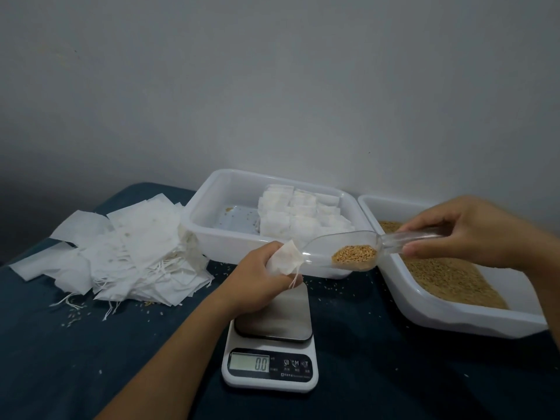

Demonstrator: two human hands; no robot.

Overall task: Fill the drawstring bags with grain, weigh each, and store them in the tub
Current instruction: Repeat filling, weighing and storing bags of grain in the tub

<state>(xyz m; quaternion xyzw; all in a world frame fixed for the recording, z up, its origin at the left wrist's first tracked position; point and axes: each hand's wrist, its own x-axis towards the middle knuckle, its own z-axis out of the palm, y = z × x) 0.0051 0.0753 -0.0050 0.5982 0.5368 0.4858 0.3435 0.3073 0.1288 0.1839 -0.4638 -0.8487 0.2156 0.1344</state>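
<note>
Now, from the head camera: the left hand [260, 277] grips a small white drawstring bag [285, 259] above the white digital scale [269, 353], which reads 0.0. The right hand [466, 231] pinches the handle of a clear plastic scoop [342, 248], its golden grain [354, 254] seemingly just at the bag's mouth. Behind sit the white plastic tub [212, 213] of filled bags, the white grain tray [454, 310] and the pile of empty white bags [121, 253] on the dark blue tabletop [91, 359].

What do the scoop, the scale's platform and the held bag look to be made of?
Scoop: clear, glossy plastic, by the look; grain shows through its wall. Scale platform: brushed metal, probably steel, with a dull grey sheen. Bag: thin, matte white paper-like or nonwoven fabric; it creases softly in the left hand.
</note>
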